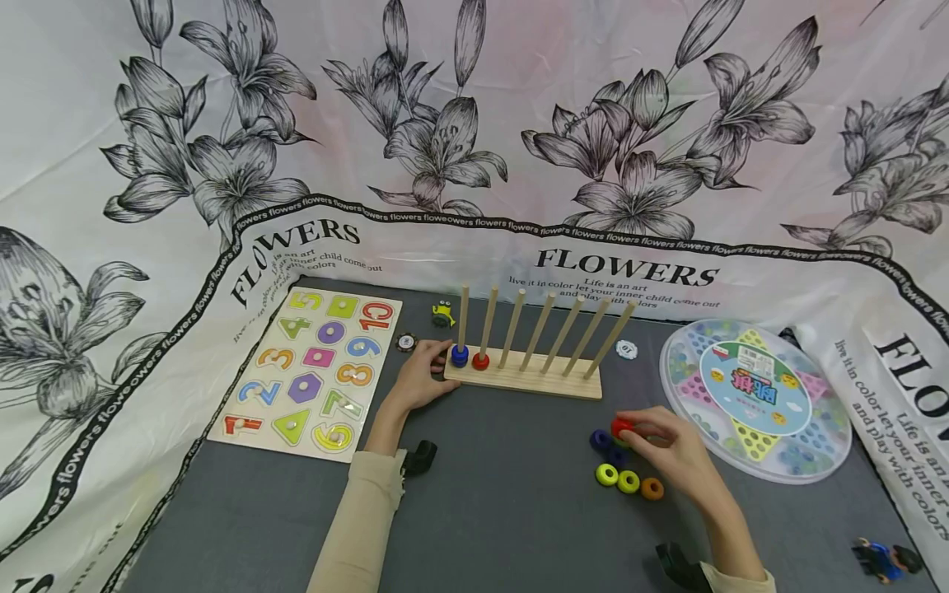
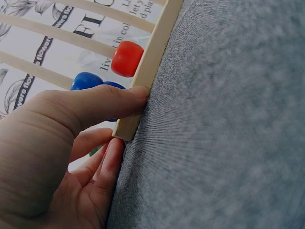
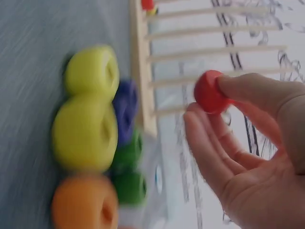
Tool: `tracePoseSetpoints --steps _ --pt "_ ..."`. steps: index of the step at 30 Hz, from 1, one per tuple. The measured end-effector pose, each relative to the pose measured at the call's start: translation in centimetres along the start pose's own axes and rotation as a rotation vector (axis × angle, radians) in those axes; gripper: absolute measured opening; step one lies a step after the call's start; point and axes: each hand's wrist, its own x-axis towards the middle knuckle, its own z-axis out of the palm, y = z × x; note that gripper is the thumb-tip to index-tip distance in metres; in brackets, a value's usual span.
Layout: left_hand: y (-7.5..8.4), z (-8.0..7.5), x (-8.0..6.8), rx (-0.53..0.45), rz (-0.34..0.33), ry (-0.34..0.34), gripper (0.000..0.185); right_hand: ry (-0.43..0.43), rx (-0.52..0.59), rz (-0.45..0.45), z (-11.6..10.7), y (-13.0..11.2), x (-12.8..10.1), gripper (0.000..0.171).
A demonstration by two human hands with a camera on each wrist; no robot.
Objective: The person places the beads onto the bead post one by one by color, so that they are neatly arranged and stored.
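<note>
Looking down from the head view, the whole setup can be seen: a wooden peg rack (image 1: 522,375) sits on the grey table (image 1: 504,511), with a number puzzle board (image 1: 307,372) off to its left and a round game tray (image 1: 756,399) to its right. None of that wider layout is caught by the wrist cameras.

The left end of the rack is steadied by the left hand (image 1: 421,377). What the head view hides is given up close in the left wrist view: the thumb (image 2: 102,102) is laid along the near edge of the rack's base and the other fingers (image 2: 107,162) are curled at its corner, so the base is pinched between them. Right behind that thumb, blue rings (image 2: 88,81) can be made out on the first peg and a red ring (image 2: 127,58) on the second.

A second red ring (image 1: 621,427) is held by the right hand (image 1: 670,449), well apart from the rack and just above a loose cluster of rings (image 1: 626,473) lying on the table. The grip itself is only really shown in the right wrist view, blurry as it is: the ring (image 3: 208,91) is pinched between the thumb tip (image 3: 248,90) and the fingertips below it, right at the end of the fingers, with the palm left open behind. In that same view the yellow, orange, green and blue rings are seen lying beside the hand, not touched by it, with the rack's pegs beyond them.
</note>
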Motion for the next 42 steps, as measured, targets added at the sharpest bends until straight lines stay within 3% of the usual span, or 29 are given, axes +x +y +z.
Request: tracePoseSetpoints --steps 6,10,16,24,30,37,42 --pt "0.0 -0.1 0.0 0.005 0.001 0.002 0.074 0.006 0.331 0.020 1.9 -2.0 2.9 0.031" --pt "-0.1 -0.1 0.0 -0.001 -0.003 0.000 0.074 0.027 0.438 0.039 3.4 -3.7 4.9 0.039" --pt "-0.2 0.0 0.0 -0.002 0.002 0.003 0.074 0.130 0.384 0.037 5.7 -6.7 7.7 0.037" --pt "-0.1 0.0 -0.2 0.008 0.014 0.011 0.073 0.219 0.399 -0.145 7.8 -10.6 10.7 0.036" --pt "0.0 0.0 -0.2 0.012 0.011 0.013 0.073 0.279 0.416 -0.182 8.7 -14.8 11.5 0.036" --pt "-0.2 0.0 -0.1 0.012 0.025 0.016 0.074 0.343 0.451 -0.201 9.9 -16.6 12.9 0.037" --pt "-0.3 -0.1 0.0 0.011 0.031 0.015 0.074 0.380 0.390 -0.197 10.9 -16.3 14.2 0.037"
